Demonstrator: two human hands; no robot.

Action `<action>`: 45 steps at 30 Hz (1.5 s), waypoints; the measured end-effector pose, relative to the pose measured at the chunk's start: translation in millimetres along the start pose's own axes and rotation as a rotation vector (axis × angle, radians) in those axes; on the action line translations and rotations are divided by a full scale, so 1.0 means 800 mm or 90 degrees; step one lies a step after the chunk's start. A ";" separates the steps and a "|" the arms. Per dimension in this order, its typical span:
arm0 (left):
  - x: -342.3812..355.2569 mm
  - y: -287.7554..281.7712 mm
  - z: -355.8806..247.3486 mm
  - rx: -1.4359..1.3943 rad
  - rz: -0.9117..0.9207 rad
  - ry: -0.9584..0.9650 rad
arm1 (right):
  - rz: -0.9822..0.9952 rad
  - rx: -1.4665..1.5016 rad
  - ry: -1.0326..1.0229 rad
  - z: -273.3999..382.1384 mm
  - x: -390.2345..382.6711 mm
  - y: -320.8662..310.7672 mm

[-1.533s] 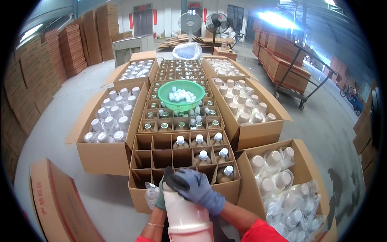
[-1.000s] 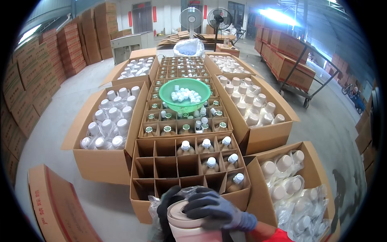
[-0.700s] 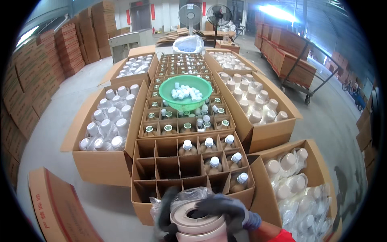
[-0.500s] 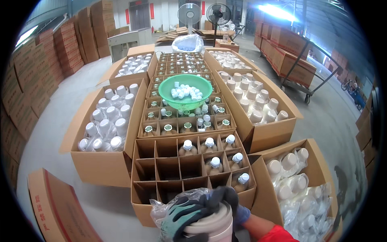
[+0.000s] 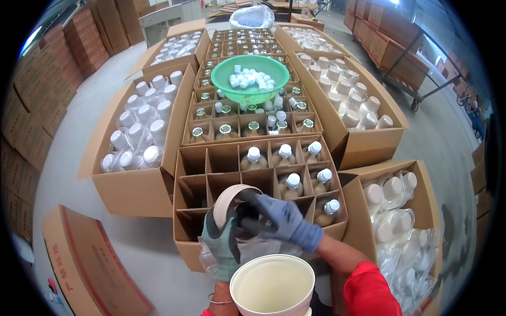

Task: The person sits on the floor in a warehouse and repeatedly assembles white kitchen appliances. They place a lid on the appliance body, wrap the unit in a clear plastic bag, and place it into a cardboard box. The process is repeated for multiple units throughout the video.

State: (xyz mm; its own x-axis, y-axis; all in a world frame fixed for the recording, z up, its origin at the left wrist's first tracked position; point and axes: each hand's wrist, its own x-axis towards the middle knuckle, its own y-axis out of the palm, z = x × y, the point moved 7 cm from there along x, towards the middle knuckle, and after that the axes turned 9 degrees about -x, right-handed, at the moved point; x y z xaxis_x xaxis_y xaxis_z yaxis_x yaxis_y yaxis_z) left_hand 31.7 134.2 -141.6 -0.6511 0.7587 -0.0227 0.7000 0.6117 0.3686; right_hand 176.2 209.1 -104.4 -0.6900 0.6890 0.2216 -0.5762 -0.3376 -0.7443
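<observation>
In the head view, an open pale bucket [image 5: 272, 257], its cream inside showing, is just before the front edge of the nearest divided carton [image 5: 188, 255]; over that edge, the gloved left hand [image 5: 222, 245] grasps one pinkish round lid [image 5: 225, 201] with its fingers; the gloved right hand [image 5: 290, 221] has bent fingers at the lid's right side, and I cannot tell whether they grip it; the carton has fifteen compartments and holds six white-capped bottles [image 5: 291, 184], three along the rear edge, two in the middle row by the right edge, one in the front right corner; behind it, a second divided carton [image 5: 253, 139] has five open bottle necks [image 5: 225, 129] along its front edge; above these, one green bowl [image 5: 249, 97] holds white caps [image 5: 252, 80], too heaped to count; along the sides, five open cartons [image 5: 134, 192], two left and three right, hold plastic-wrapped white-topped containers [image 5: 137, 131]
</observation>
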 end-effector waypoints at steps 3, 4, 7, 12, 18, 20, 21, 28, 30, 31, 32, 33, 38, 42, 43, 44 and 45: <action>0.009 -0.026 0.016 -0.141 -0.108 0.033 | -0.182 -0.026 0.023 -0.056 0.028 -0.022; 0.014 -0.030 0.014 -0.128 -0.133 0.061 | -0.218 -0.070 0.034 -0.074 0.048 -0.033; 0.016 0.000 0.001 -0.205 -0.116 0.058 | -0.235 -0.247 0.051 -0.188 0.134 0.008; 0.020 0.011 0.049 -0.326 -0.004 -0.039 | 0.008 -0.350 0.226 -0.283 0.188 0.098; 0.027 -0.014 0.106 -0.423 0.072 -0.200 | -0.160 -0.334 0.027 -0.164 0.178 -0.025; 0.032 0.036 0.090 -0.545 0.303 -0.249 | -0.263 -0.380 -0.130 -0.075 0.148 -0.088; 0.030 0.050 0.088 -0.591 0.292 -0.303 | -0.236 -0.401 -0.197 -0.031 0.128 -0.109; 0.015 0.080 0.060 -0.591 0.334 -0.390 | -0.079 -0.754 -0.699 0.149 -0.066 -0.082; 0.001 0.063 0.054 -0.490 0.348 -0.311 | -0.075 -0.768 -0.787 0.168 -0.099 -0.083; -0.006 0.056 0.048 -0.446 0.357 -0.272 | -0.044 -0.736 -0.791 0.165 -0.111 -0.090; -0.012 0.048 0.046 -0.399 0.364 -0.239 | -0.014 -0.690 -0.774 0.162 -0.118 -0.094; -0.019 0.040 0.043 -0.349 0.372 -0.204 | -0.006 -0.619 -0.719 0.159 -0.121 -0.105; -0.083 -0.021 0.033 -0.016 0.400 -0.004 | -0.292 -0.074 -0.172 0.096 -0.108 -0.125; -0.167 -0.029 -0.019 0.182 0.476 0.170 | -0.184 0.462 0.045 0.054 -0.139 -0.057; -0.175 -0.043 -0.012 0.172 0.494 0.146 | -0.117 0.560 0.064 0.072 -0.146 -0.048; -0.179 -0.065 -0.002 0.042 0.465 -0.002 | -0.123 0.507 0.032 0.068 -0.139 -0.039; -0.186 -0.049 -0.024 0.133 0.503 0.119 | -0.123 0.540 0.058 0.058 -0.148 -0.044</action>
State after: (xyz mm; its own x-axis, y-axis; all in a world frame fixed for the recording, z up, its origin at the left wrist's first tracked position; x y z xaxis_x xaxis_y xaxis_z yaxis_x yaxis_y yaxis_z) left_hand 95.5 -6.9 -134.8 0.0285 0.9431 0.3314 0.9986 -0.0413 0.0315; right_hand 257.8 109.8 -75.2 -0.5295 0.8199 0.2179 -0.8362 -0.5476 0.0284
